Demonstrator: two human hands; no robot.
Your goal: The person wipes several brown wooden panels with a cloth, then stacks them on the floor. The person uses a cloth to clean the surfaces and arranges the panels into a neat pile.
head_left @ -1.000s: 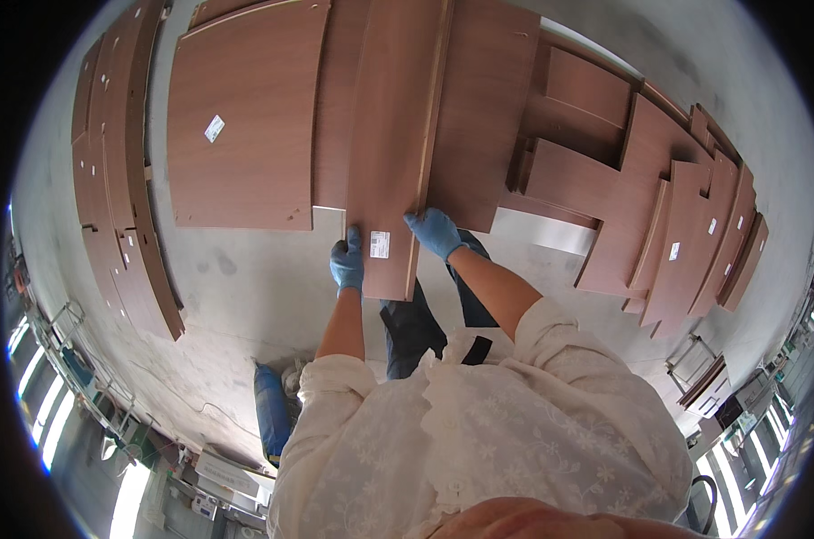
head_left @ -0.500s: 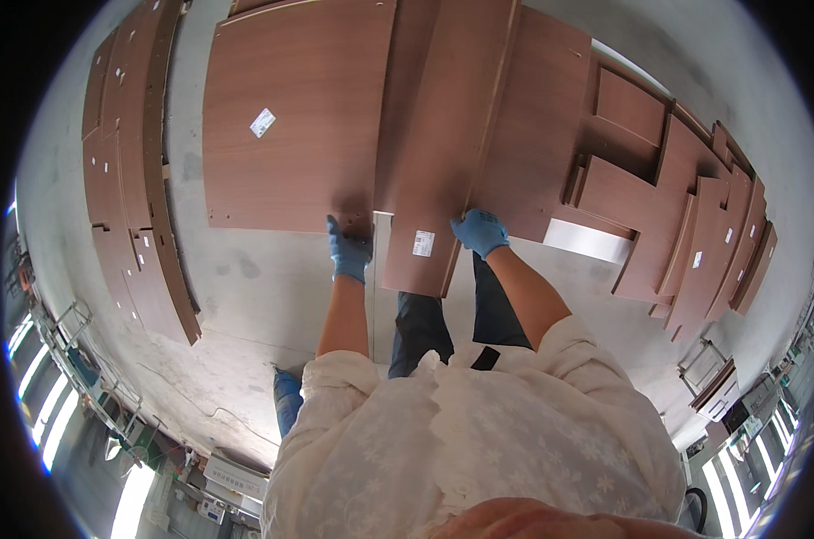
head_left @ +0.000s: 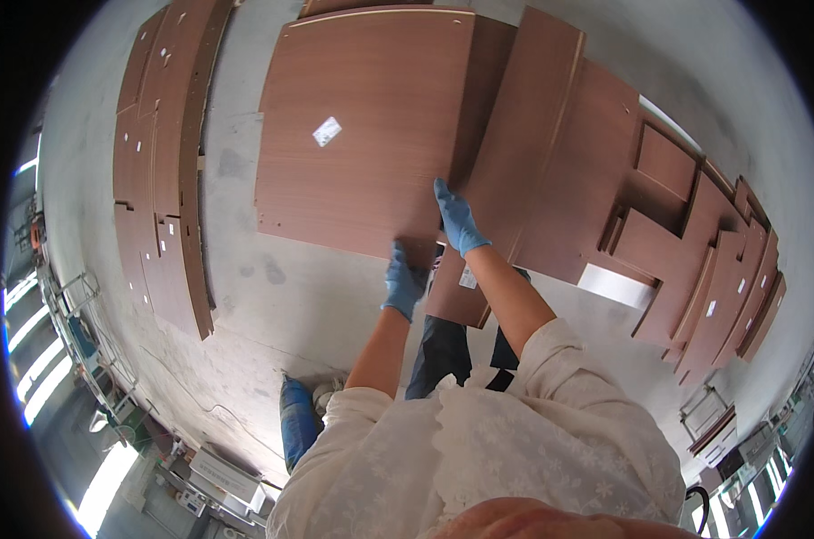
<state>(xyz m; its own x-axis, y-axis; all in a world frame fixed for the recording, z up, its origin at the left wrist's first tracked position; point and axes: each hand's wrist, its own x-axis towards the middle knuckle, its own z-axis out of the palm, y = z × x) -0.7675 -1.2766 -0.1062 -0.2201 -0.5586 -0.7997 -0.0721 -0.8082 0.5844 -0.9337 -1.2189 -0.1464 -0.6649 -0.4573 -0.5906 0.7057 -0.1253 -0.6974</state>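
Since hands (head_left: pixel 434 256) shifted: large panel (head_left: pixel 362 126) nearer.
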